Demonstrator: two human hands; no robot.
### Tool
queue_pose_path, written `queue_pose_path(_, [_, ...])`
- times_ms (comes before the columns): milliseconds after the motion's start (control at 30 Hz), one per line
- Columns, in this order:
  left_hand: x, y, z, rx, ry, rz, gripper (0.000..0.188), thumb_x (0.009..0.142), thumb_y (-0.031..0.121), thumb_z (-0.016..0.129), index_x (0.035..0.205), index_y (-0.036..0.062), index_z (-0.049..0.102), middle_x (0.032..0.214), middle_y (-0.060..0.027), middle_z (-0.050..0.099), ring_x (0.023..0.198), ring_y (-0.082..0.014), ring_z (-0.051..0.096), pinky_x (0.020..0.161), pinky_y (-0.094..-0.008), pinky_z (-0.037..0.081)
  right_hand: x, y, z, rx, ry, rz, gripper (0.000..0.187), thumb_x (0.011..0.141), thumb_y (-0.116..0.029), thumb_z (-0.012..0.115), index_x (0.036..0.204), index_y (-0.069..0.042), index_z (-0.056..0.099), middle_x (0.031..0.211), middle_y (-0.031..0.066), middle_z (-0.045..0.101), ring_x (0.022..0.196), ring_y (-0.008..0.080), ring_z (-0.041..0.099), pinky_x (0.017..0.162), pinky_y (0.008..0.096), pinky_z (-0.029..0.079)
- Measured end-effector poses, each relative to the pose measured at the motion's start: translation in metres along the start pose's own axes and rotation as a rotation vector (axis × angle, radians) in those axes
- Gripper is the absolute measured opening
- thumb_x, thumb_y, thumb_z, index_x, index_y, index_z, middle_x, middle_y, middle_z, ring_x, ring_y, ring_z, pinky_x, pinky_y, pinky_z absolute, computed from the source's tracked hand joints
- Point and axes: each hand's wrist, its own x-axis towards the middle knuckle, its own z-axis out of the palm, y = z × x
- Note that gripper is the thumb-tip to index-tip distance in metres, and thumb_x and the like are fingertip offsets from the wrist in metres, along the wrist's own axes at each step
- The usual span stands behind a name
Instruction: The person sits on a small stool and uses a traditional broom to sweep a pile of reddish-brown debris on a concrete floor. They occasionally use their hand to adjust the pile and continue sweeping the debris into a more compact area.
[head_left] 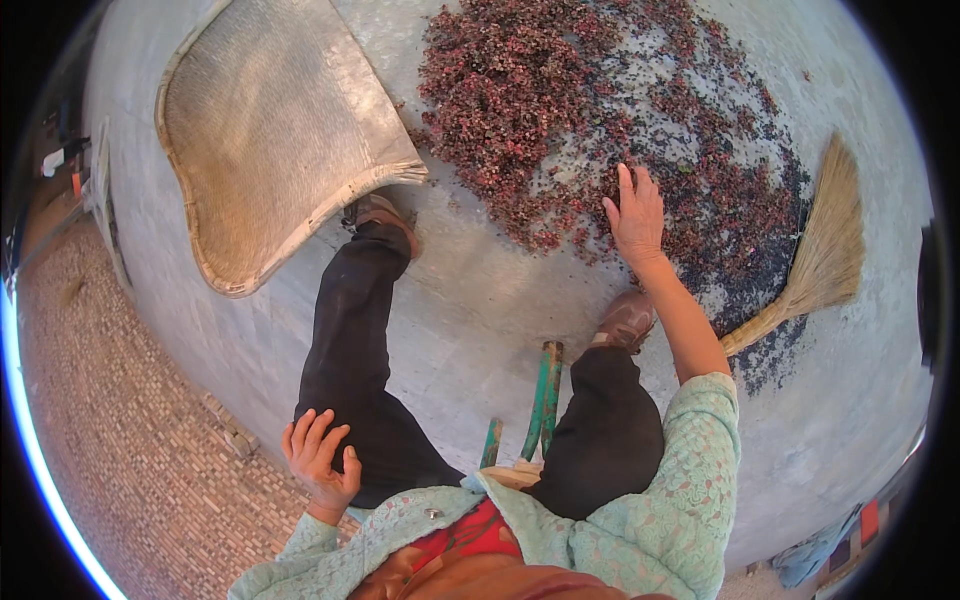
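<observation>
Over the near edge of a spread of dried reddish husks (510,90) reaches my right hand (637,218), its fingers apart and nothing visible in them; whether the fingertips touch the husks I cannot tell. Small black seeds (768,375) lie thick among the husks on the right side. My left hand (322,465) rests on my left thigh with its fingers spread, holding nothing. A woven winnowing basket (280,120) with a pale bound rim lies at the upper left, beside my left shoe. To the right of the pile is a straw hand broom (825,240), its handle pointing toward me.
I sit on a low seat with green metal legs (543,400), on grey concrete (470,300). My shoes (627,320) stand close to the pile. Brick-patterned paving (130,420) lies on the left. A blue-grey cloth (815,550) is at the lower right.
</observation>
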Motion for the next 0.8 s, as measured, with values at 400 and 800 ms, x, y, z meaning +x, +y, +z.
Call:
queue_pose_path(400, [0.001, 0.0, -0.001, 0.009, -0.004, -0.006, 0.023, 0.075, 0.022, 0.058, 0.089, 0.0084, 0.07, 0.111, -0.0086, 0.066, 0.115, -0.0311, 0.055, 0.106, -0.048, 0.029, 0.026, -0.026, -0.004, 0.335, 0.072, -0.383, 0.056, 0.073, 0.009, 0.057, 0.126, -0.01, 0.055, 0.117, 0.0132, 0.057, 0.106, 0.032, 0.057, 0.087, 0.0396, 0.05])
queue_pose_path(800, [0.0, -0.004, -0.003, 0.008, -0.03, -0.02, 0.022, 0.073, 0.021, 0.059, 0.089, 0.0089, 0.07, 0.112, -0.0086, 0.066, 0.115, -0.031, 0.054, 0.106, -0.048, 0.028, 0.026, 0.003, 0.013, -0.255, -0.211, -0.427, 0.059, 0.094, -0.04, 0.052, 0.146, -0.02, 0.034, 0.148, 0.008, 0.036, 0.139, 0.0253, 0.031, 0.115, 0.0444, 0.022])
